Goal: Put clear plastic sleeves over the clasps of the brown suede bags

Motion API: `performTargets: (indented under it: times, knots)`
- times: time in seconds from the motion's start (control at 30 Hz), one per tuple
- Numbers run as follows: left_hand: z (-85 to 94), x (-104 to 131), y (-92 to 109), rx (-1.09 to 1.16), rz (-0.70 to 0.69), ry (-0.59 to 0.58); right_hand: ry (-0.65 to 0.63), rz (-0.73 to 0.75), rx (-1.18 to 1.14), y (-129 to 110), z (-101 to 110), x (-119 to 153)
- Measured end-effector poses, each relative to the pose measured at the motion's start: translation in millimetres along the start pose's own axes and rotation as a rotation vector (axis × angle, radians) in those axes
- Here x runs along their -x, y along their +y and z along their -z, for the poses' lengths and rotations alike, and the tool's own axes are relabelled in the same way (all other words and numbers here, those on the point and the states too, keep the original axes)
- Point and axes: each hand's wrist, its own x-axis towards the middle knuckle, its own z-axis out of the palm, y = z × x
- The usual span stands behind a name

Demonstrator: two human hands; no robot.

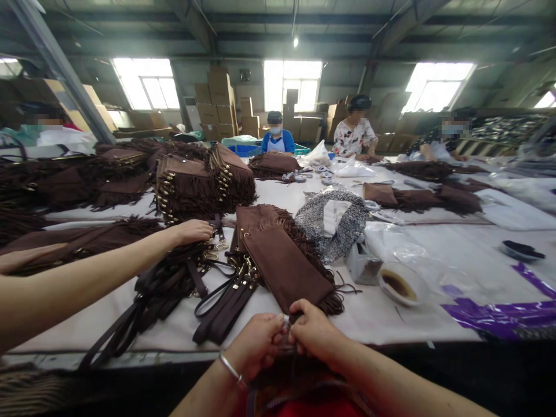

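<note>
At the front table edge my left hand (259,340), with a silver bangle at its wrist, is closed in a pinch. My right hand (318,335) is closed close beside it. Between their fingertips is something small and pale that I cannot make out. Just beyond them lies a flat brown fringed pouch (284,266) with its lower end at my right fingers. Under it are more brown pouches (256,215). Dark wrist straps (228,313) with gold clasps lie left of the pouch.
A co-worker's arm (130,263) reaches in from the left over a heap of straps (163,284). Fringed pouches (200,179) are stacked behind. To the right are a grey speckled cloth roll (310,217), a metal box (362,266), a bowl (410,292) and purple plastic (490,315).
</note>
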Motion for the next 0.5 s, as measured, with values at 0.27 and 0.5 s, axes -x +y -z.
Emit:
performTargets:
  times: [0.27, 0.5]
  knots:
    - [-1.5, 7.5, -10.5, 0.113, 0.174, 0.0, -0.107, -0.013, 0.07, 11.1, -3.9, -1.7]
    - [-12.3, 14.7, -21.9, 0.148, 0.143, 0.084, 0.114, 0.217, 0.465, 17.5, -9.4, -6.0]
